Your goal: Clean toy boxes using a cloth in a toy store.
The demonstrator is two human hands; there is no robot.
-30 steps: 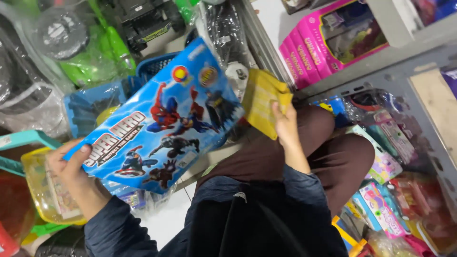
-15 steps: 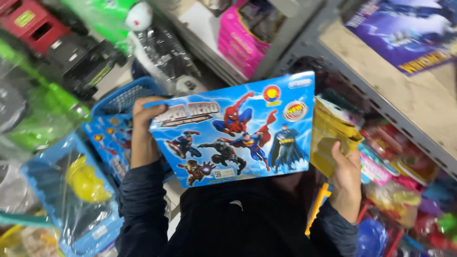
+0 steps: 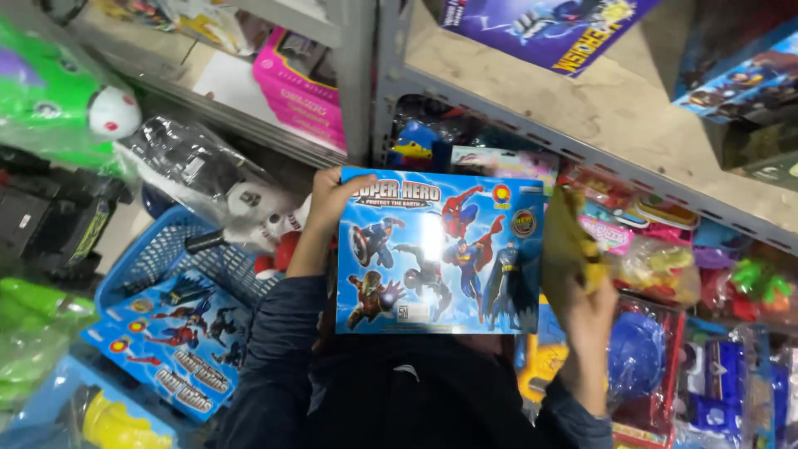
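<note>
My left hand (image 3: 328, 208) grips the upper left corner of a flat blue toy box (image 3: 439, 254) printed with cartoon hero figures. The box is held level in front of me, facing up. My right hand (image 3: 586, 303) is at the box's right edge and holds a crumpled yellow cloth (image 3: 572, 241) against it. Dark sleeves cover both forearms.
A blue plastic basket (image 3: 158, 258) at lower left holds more of the same blue boxes (image 3: 179, 345). Metal shelving (image 3: 582, 150) ahead carries a pink box (image 3: 303, 83), a purple box (image 3: 544, 25) and bagged toys (image 3: 665, 266). Green bagged toys (image 3: 58, 100) lie left.
The view swung right and up toward the shelves. The blue box turned from tilted to level, and my right hand with the yellow cloth stayed at its right edge.
</note>
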